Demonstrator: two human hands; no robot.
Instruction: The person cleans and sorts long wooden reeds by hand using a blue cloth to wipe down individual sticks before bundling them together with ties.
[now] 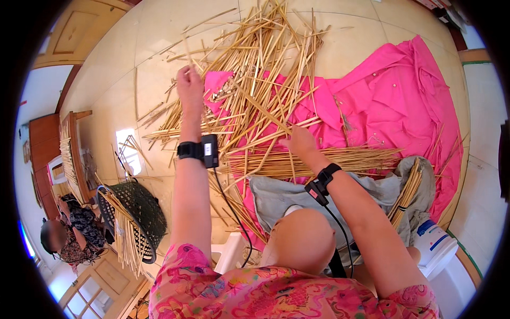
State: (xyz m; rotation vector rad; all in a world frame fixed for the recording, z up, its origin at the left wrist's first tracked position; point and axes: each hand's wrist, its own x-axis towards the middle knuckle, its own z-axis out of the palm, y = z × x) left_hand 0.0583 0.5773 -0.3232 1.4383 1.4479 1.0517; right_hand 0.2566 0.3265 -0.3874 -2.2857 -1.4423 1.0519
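Note:
Both my arms reach over a big loose heap of dry straw-coloured stalks (258, 74), which lie crisscrossed on the floor and on a pink cloth (396, 101). At the heap's left side my left hand (190, 85) is closed, and a thin stalk (187, 50), blurred, sticks up from its fingers. My right hand (302, 142) pinches the near end of a thicker, flat-looking stalk (261, 109) that slants away to the left over the heap. Just beneath that hand lies a row of aligned stalks (329, 161). Short broken bits (226, 89) show near my left hand.
Grey cloth (276, 187) lies by my knees, with a tied stalk bundle (409, 189) on it. A white bucket (438, 244) stands at right. To the left are a dark green basket (138, 212) holding stalks, another person (79, 236) and a wooden rack (74, 154). Cables hang from both wrists.

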